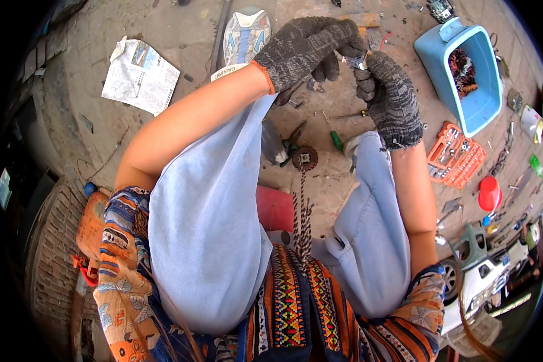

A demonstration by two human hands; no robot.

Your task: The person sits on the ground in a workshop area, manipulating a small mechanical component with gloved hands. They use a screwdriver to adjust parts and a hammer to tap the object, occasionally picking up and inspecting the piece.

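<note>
Both hands wear dark grey knitted work gloves and meet beyond my knees, above the ground. In their fingertips is a small shiny metal piece [361, 62], too small and covered to name. My right hand [393, 99] is closed, pinching it between thumb and finger. My left hand [311, 49] reaches in from the left with bent fingers closed at the piece's other side. Beneath the hands lie a screwdriver [350, 114] with a yellow-black handle, a green-handled tool [336, 141] and pliers [297, 134]. A round dark metal part [305, 158] lies nearer me.
On the right stand a light blue plastic bin [431, 72] holding copper-coloured wire coils [463, 73], an orange socket set case [455, 155] and a red bowl [490, 193]. A printed paper sheet [140, 75] lies at left, near my shoe [246, 36]. A white vehicle [479, 280] stands lower right.
</note>
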